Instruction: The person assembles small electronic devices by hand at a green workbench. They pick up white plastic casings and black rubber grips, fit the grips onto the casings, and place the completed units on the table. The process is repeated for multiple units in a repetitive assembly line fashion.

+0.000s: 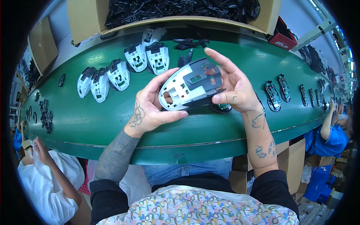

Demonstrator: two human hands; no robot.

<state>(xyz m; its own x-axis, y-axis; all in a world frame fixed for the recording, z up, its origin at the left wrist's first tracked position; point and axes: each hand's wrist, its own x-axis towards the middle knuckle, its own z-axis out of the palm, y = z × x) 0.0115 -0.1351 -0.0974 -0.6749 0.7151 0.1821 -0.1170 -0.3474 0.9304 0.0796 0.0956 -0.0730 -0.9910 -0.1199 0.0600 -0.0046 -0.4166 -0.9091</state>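
Observation:
A white and black computer mouse shell (183, 88) is held up over the green work surface, its cut-out openings facing me. My left hand (150, 107) grips its rounded white end, thumb along the lower edge and fingers behind. At the black end, my right hand (238, 88) has its thumb on the lower corner; its index finger stretches up, clear of the shell. The other right fingers are partly hidden behind the shell. Below that hand a mouse base with a circuit board (222, 108) shows in part.
Several similar shells (119, 75) lie to the left on the green belt (150, 133). Black plastic pieces (191, 44) lie beyond my hands. Mouse bases with circuit boards (273, 98) sit at right. A carton of black parts (180, 17) stands behind; co-workers sit at both sides.

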